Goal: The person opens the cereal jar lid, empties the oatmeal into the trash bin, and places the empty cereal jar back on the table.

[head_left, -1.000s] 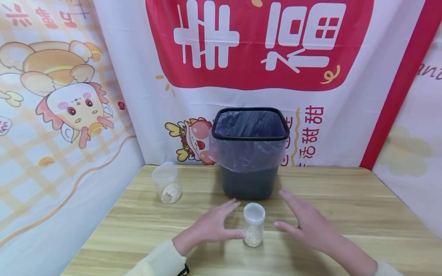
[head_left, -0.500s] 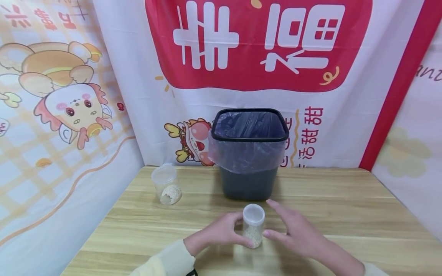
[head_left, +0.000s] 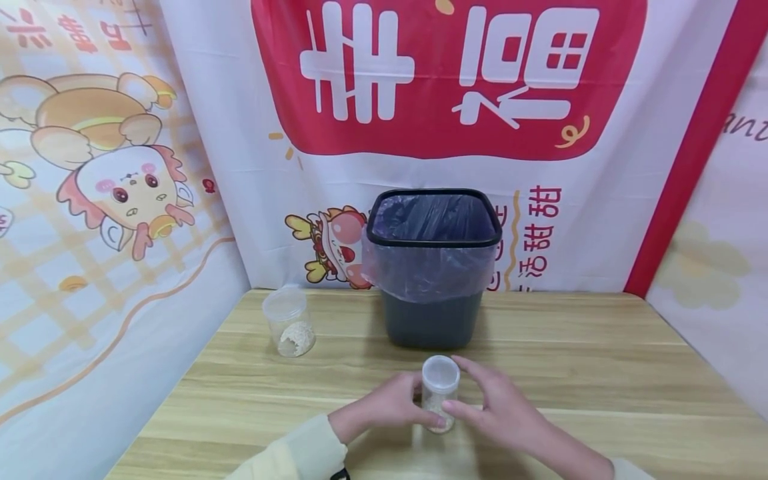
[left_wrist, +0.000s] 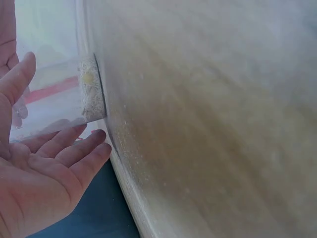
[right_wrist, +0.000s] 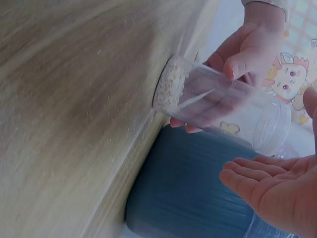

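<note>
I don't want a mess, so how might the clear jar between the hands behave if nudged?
The clear jar likely feels light, as pale flakes fill only its bottom. Smooth-sided, it may be slippery. Being tall and narrow, it could tip, and its round shape might then roll.

Cream sleeves (head_left: 312, 447) down to wrists; black band (head_left: 340, 475) near left cuff; hands (head_left: 399, 401) bare.

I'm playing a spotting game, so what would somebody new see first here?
Probably the huge red patch on the back cloth, up high. Next, the dark bin below it, wearing a see-through bag, then the little clear jar between the left hand and right hand, on the table.
</note>
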`<act>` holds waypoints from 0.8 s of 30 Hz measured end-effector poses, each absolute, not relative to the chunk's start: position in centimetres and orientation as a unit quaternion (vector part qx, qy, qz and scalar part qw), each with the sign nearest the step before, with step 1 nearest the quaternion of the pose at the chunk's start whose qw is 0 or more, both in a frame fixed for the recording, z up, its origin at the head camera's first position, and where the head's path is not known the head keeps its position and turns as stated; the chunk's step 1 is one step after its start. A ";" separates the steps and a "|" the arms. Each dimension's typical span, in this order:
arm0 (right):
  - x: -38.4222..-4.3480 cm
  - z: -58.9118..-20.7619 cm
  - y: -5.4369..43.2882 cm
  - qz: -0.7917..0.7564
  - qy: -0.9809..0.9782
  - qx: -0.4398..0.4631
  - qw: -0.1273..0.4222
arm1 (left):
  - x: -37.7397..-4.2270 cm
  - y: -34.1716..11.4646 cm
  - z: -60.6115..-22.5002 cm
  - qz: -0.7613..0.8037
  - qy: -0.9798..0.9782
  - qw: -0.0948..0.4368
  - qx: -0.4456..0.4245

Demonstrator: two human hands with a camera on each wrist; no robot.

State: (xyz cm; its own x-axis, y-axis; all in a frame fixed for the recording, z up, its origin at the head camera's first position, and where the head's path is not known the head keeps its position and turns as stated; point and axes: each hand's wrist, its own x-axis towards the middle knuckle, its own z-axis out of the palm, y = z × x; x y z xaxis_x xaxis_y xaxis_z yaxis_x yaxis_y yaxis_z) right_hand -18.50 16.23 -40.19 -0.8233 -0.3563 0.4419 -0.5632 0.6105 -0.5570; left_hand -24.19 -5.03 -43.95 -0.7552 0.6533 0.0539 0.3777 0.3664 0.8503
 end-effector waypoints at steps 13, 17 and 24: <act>-18.5 -41.0 14.6 0.520 -0.828 0.177 0.115 | -23.6 -4.6 -43.4 0.421 0.841 0.106 0.323; -18.3 -40.8 14.1 0.591 -0.792 0.127 0.087 | -23.4 -4.5 -43.2 0.419 0.844 0.098 0.319; -18.4 -40.6 13.5 0.664 -0.740 0.075 0.072 | -23.3 -4.4 -43.0 0.404 0.857 0.080 0.310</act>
State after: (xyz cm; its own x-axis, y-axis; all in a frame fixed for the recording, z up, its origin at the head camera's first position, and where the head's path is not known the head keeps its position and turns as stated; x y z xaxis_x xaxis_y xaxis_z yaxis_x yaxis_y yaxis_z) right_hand -18.37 13.48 -40.63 -0.9783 -0.0160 0.2064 -0.2069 0.1057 -0.9726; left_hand -23.29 -4.36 -43.03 -0.7955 0.5952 0.1134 0.4660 0.4813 0.7424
